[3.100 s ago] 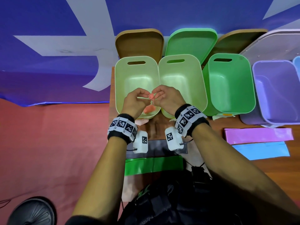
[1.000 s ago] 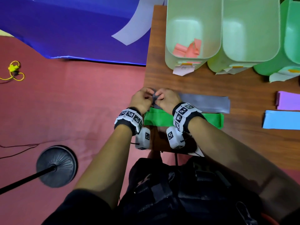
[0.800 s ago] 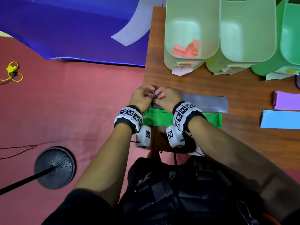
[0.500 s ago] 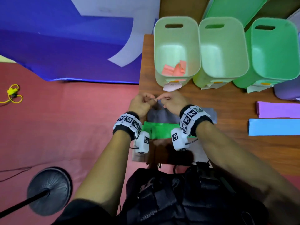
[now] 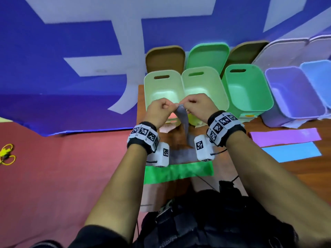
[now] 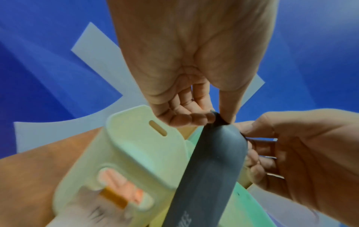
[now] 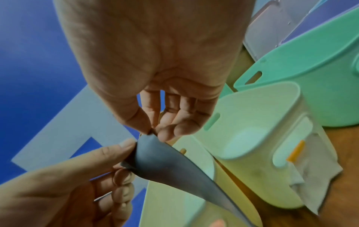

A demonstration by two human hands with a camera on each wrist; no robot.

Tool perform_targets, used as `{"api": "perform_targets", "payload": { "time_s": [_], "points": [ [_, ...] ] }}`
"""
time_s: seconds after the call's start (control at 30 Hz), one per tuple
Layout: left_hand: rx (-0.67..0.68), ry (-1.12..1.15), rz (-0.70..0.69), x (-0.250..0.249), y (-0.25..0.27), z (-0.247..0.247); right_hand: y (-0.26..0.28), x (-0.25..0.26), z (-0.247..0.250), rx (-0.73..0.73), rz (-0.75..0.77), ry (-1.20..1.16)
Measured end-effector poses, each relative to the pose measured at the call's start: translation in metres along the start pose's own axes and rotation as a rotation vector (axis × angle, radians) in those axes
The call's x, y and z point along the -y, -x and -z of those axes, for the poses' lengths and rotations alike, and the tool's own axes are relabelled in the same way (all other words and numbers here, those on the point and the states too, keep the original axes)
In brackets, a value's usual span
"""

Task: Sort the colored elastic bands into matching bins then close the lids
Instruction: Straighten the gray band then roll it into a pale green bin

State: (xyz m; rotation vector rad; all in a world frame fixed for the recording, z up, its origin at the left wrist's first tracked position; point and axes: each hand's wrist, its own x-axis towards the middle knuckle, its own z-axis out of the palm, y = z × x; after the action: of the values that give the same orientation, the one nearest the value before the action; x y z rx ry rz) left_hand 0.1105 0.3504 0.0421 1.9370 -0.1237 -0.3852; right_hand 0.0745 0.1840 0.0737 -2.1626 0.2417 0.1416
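Observation:
My left hand [image 5: 162,109] and right hand [image 5: 194,106] both pinch the top end of a grey elastic band [image 5: 182,119], lifted in front of two pale green bins. The band [image 6: 209,165] hangs down from the fingertips, its lower end still trailing on the table. In the right wrist view the grey band [image 7: 165,158] curves away from thumb and forefinger. The left pale green bin [image 5: 161,86] holds pink bands, partly hidden behind my left hand. A green band [image 5: 179,171], a purple band [image 5: 284,136] and a blue band [image 5: 290,151] lie flat on the wooden table [image 5: 232,167].
A second pale green bin [image 5: 202,83], a darker green bin [image 5: 249,90], a purple bin [image 5: 293,93] and a blue bin [image 5: 320,77] stand in a row, all open. Lids [image 5: 207,54] lean behind them against the blue backdrop. Red floor lies left of the table.
Both hands have lifted the grey band's end off the table and raised it toward the bins. My view has tilted up from the table edge to the bins and backdrop.

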Motion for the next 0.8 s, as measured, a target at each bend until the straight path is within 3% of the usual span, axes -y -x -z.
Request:
{"api": "perform_targets", "payload": {
  "time_s": [0.43,0.63,0.8],
  "points": [
    [0.018,0.04,-0.346,-0.117,-0.015,-0.045,0.015,0.01,0.104,-0.3,0.132,-0.341],
    [0.037,0.059,-0.456,-0.155,-0.013,-0.061,0.02,0.01,0.139,-0.35,0.238,-0.473],
    [0.037,0.013,-0.543,-0.17,-0.018,-0.069,0.024,0.007,0.156,-0.296,0.26,-0.555]
  ]
}}
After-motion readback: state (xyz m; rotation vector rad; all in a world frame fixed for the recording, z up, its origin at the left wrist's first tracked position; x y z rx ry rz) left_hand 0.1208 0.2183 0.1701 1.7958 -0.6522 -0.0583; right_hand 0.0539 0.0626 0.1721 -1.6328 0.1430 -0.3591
